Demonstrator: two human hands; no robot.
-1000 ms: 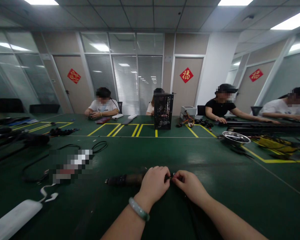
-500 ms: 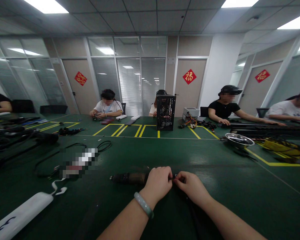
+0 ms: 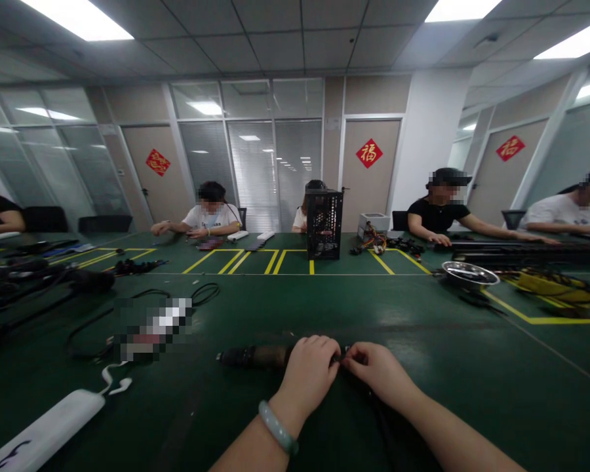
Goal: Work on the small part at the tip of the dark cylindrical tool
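My left hand (image 3: 309,370) is closed around the right end of a dark cylindrical tool (image 3: 254,356) that lies across the green table (image 3: 423,367). My right hand (image 3: 376,368) meets it from the right, fingers pinched at the tool's tip against my left fingers. What the pinch holds is too small to make out. A black cable (image 3: 383,426) runs from under my right hand toward me. A pale green bangle (image 3: 276,427) sits on my left wrist.
A white power strip (image 3: 44,429) lies at the near left, black cables (image 3: 142,298) beyond it. A black perforated computer case (image 3: 323,223) stands mid-table, a metal bowl (image 3: 468,271) to the right. Several other people sit working along the far and side edges.
Both hands stay joined at the tool's tip with hardly any shift. The camera has tilted a little, so the scene sits slightly lower in view.
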